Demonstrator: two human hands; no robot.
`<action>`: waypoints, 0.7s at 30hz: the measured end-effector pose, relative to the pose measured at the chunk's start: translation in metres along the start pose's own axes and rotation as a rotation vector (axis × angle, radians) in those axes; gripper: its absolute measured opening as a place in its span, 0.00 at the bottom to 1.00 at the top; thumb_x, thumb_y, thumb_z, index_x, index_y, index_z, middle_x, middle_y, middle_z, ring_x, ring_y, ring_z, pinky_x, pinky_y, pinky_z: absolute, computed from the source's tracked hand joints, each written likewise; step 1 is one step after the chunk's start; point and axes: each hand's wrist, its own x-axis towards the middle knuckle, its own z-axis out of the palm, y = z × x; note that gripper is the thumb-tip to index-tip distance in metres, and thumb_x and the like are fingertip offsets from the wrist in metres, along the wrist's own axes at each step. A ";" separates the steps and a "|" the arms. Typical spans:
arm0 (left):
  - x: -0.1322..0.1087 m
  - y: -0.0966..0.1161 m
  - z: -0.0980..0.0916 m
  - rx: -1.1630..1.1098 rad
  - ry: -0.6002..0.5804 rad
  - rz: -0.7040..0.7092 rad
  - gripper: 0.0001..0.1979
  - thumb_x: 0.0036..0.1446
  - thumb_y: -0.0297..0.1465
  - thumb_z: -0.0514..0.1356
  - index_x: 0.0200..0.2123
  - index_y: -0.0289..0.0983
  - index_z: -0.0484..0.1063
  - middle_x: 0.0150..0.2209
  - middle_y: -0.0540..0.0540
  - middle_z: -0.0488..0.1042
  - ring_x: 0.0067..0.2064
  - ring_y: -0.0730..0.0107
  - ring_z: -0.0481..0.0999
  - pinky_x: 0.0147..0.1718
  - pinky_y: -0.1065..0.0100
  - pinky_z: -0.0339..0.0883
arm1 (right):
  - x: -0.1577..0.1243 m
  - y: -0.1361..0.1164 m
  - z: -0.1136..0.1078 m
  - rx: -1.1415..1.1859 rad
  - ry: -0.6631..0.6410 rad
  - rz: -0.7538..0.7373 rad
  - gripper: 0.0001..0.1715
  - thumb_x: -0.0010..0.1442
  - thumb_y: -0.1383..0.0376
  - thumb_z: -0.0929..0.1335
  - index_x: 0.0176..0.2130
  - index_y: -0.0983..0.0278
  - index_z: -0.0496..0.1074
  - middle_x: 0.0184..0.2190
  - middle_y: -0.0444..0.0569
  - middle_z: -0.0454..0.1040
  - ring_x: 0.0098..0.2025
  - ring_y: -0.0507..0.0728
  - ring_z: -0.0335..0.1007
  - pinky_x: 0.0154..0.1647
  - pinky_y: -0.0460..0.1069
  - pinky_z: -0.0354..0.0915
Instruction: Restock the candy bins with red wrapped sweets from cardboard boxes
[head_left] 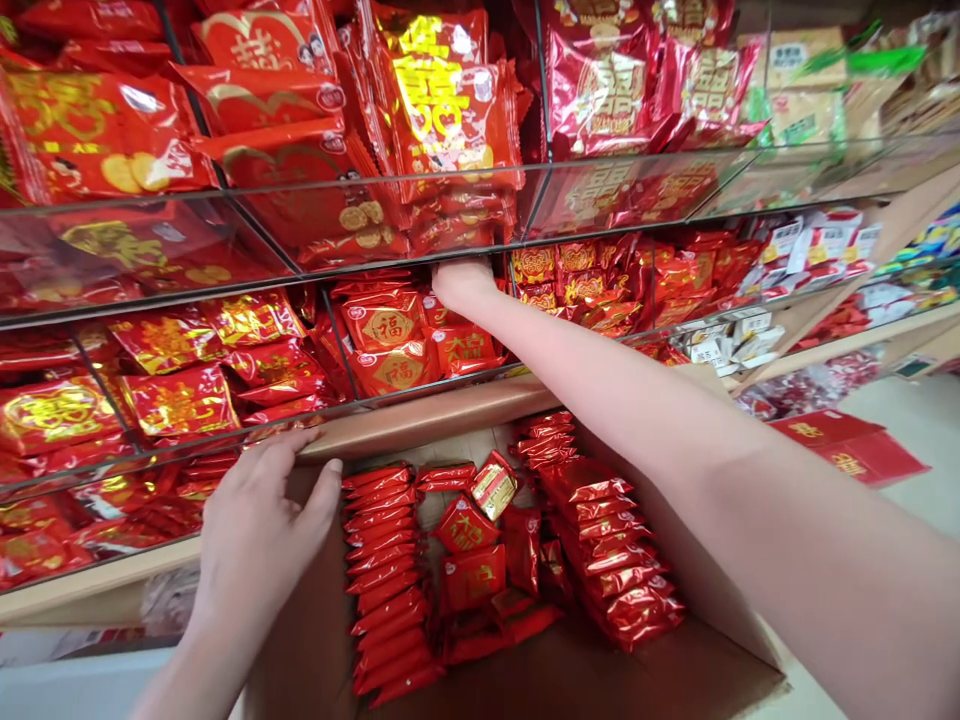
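Observation:
An open cardboard box (pixel 442 415) tilts against the shelf front, with small red snack packets (pixel 390 580) stacked in rows along its two sides and others lying loose in its middle. At the box's near-left corner, my left hand (pixel 259 520) grips the edge, thumb towards the inside and fingertips on the rim. My right arm crosses above the box. The right hand (pixel 461 285) reaches into a middle-shelf compartment, beside red packets (pixel 394 345) with gold panels; its fingers are hidden behind the upper shelf's edge.
Larger red snack bags (pixel 442 110) fill the upper shelf behind a clear plastic guard (pixel 390 185). Black dividers (pixel 341 345) separate the middle-shelf compartments. White packets (pixel 806 245) stand at the right. A red flat carton (pixel 847 445) lies lower right, near the pale floor.

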 end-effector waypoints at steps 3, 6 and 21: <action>-0.001 0.002 0.000 0.002 -0.005 0.033 0.21 0.54 0.40 0.53 0.48 0.35 0.67 0.48 0.39 0.70 0.48 0.56 0.69 0.47 0.61 0.61 | 0.002 -0.006 -0.009 -0.121 -0.044 0.067 0.17 0.61 0.71 0.57 0.44 0.73 0.69 0.47 0.60 0.70 0.53 0.64 0.61 0.56 0.59 0.50; -0.002 0.000 0.001 -0.012 0.006 0.039 0.21 0.54 0.39 0.53 0.48 0.35 0.67 0.47 0.40 0.71 0.49 0.57 0.69 0.46 0.62 0.62 | -0.010 -0.009 -0.017 -0.137 -0.042 0.041 0.18 0.63 0.71 0.55 0.43 0.76 0.68 0.44 0.60 0.70 0.50 0.62 0.64 0.55 0.57 0.52; -0.002 -0.005 0.004 0.108 0.025 0.036 0.22 0.53 0.40 0.51 0.49 0.36 0.67 0.46 0.40 0.72 0.47 0.54 0.71 0.45 0.57 0.65 | -0.231 -0.011 0.035 -0.210 -0.673 -0.292 0.24 0.57 0.71 0.61 0.54 0.75 0.60 0.49 0.64 0.68 0.48 0.61 0.67 0.42 0.51 0.65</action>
